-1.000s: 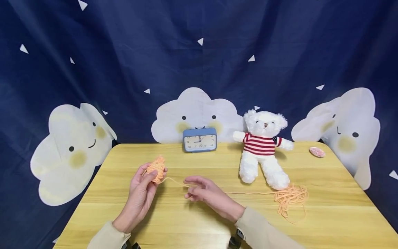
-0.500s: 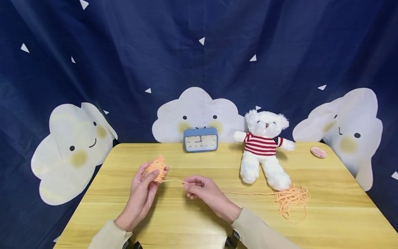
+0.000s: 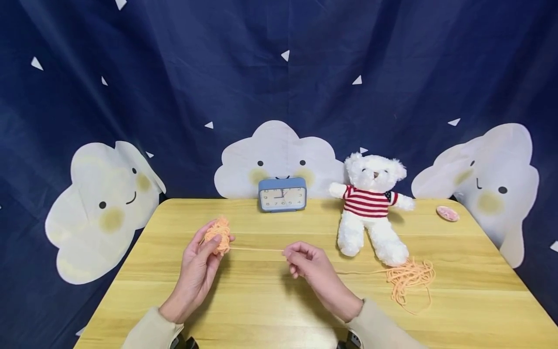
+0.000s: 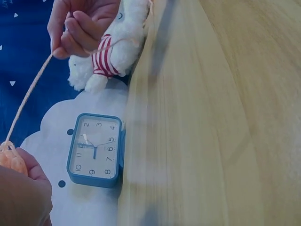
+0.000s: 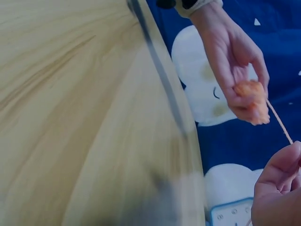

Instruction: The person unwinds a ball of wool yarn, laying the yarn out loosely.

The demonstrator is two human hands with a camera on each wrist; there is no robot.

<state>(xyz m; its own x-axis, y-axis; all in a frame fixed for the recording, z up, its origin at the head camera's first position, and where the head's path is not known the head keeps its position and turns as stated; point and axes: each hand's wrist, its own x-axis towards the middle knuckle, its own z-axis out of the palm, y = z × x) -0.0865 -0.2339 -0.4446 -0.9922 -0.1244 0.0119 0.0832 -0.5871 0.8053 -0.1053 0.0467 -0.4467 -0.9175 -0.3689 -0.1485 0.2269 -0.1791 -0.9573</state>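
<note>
My left hand (image 3: 196, 264) grips a small wound bundle of orange yarn (image 3: 219, 232), the thumb pressed on its front. From the bundle's lower side a yarn strand (image 3: 257, 249) runs straight and taut to my right hand (image 3: 318, 271), which pinches it between thumb and forefinger. Beyond the right hand the same yarn trails over the table to a loose tangled heap of yarn (image 3: 410, 278). In the right wrist view the bundle (image 5: 252, 101) sits in the fingers of the left hand, with the strand leading down to the right fingertips.
A blue alarm clock (image 3: 282, 195) stands at the table's back edge. To its right sits a white teddy bear (image 3: 370, 208) in a striped shirt, one foot close to the yarn heap. A small pink oval object (image 3: 447, 214) lies at the back right of the wooden table (image 3: 244, 310).
My right hand has closed its fingertips on the strand and moved right, drawing the slack strand straight. The left hand stays nearly in place with the bundle.
</note>
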